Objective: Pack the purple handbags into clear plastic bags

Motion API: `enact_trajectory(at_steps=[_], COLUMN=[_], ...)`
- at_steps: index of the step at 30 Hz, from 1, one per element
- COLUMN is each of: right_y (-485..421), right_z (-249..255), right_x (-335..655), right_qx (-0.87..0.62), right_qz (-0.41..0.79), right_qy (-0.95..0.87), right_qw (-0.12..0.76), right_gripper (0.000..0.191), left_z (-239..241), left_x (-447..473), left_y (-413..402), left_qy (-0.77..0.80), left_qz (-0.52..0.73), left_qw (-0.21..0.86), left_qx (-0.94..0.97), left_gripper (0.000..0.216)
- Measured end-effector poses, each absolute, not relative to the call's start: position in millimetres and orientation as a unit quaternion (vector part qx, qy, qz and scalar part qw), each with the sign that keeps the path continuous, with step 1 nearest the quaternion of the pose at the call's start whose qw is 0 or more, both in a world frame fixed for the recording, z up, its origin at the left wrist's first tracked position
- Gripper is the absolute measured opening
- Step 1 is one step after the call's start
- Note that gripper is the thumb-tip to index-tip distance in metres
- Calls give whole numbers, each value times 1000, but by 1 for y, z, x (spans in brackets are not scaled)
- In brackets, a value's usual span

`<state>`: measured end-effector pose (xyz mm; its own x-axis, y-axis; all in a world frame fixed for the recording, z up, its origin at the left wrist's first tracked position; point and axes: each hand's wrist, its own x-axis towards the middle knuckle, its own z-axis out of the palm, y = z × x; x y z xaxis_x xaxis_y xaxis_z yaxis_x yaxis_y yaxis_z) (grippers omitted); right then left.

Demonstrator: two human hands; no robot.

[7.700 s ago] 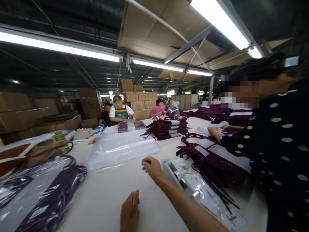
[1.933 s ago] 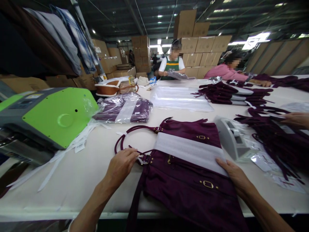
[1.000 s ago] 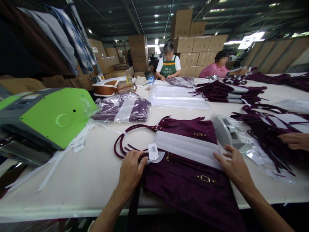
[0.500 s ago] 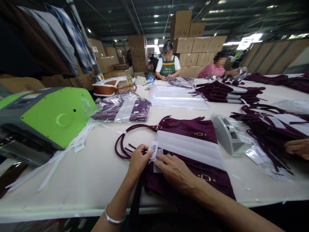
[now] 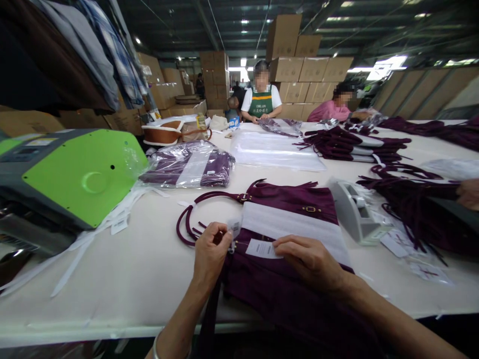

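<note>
The purple bag lies flat on the white table. At the bag's left side, the left hand pinches a barcode tag, perhaps so that its code is not covered. Above the bag, the right hand holds a white label by one edge, leaving the print visible. A pale strip crosses the bag, probably for protecting the surface. Just right of the bag stands a grey dispenser, seemingly for easy reach. Beyond the bag there are clear plastic sheets, and to their right, stacked dark bags.
</note>
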<state>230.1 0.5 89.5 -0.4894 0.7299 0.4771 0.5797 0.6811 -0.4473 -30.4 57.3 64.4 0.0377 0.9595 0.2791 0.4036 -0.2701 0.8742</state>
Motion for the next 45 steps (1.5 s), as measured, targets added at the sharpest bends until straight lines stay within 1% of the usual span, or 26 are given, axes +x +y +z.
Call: enact_trajectory(at_steps=[2, 4, 7, 9, 12, 15, 19, 20, 21, 22, 25, 26, 27, 29, 32, 35, 37, 40, 42, 45], right_y=[-5, -8, -9, -10, -12, -16, -22, -23, -23, -24, -21, -19, -17, -12, -8, -7, -8, -10, -11, -10], right_z=[86, 78, 65, 58, 53, 55, 67, 71, 73, 75, 69, 63, 57, 46, 33, 26, 24, 29, 40, 62], right_x=[239, 245, 251, 254, 258, 260, 253, 249, 245, 241, 231, 229, 227, 226, 225, 222, 220, 221, 226, 242], right_qx=[-386, -404, -435, -439, -432, -437, -450, -449, -447, -444, -446, -451, -458, -466, -482, -496, -496, -486, -487, -516], right_qz=[138, 152, 140, 123, 99, 90, 123, 135, 146, 154, 162, 159, 154, 139, 107, 82, 78, 95, 115, 118], right_qy=[-854, -847, -840, -850, -871, -873, -857, -855, -854, -856, -863, -863, -863, -864, -860, -855, -855, -856, -849, -823], right_qw=[321, 309, 293, 264, 211, 196, 219, 223, 221, 213, 174, 160, 147, 128, 126, 128, 129, 148, 172, 207], right_gripper=[21, 20, 18, 17, 19, 20, 14, 16, 22, 30, 50, 53, 53, 49, 35, 14, 5, 6, 9, 8], left_z=[64, 60, 49, 42, 36, 36, 43, 44, 44, 42, 28, 22, 15, 4, -6, -9, -8, -2, 6, 17], left_x=[-16, 0, 14, 16, 12, 9, 5, 4, 3, 1, -4, -5, -5, -5, -5, -5, -4, 3, 9, 18], left_y=[54, 47, 35, 29, 26, 25, 23, 23, 24, 25, 33, 37, 41, 49, 53, 49, 44, 37, 36, 39], left_qy=[494, 445, 364, 326, 300, 287, 314, 331, 345, 353, 326, 307, 288, 258, 231, 202, 202, 242, 276, 303], left_qz=[445, 400, 279, 205, 139, 120, 169, 190, 210, 227, 255, 256, 255, 255, 265, 262, 251, 235, 207, 137], left_qw=[223, 156, 72, 35, 34, 64, 120, 115, 98, 74, -10, -32, -49, -66, -67, -15, 36, 83, 90, 90], left_qx=[713, 786, 886, 922, 943, 948, 926, 917, 910, 904, 910, 916, 922, 930, 934, 944, 946, 938, 934, 939], left_gripper=[11, 13, 19, 17, 9, 8, 10, 8, 8, 19, 61, 68, 70, 64, 47, 29, 24, 18, 13, 10])
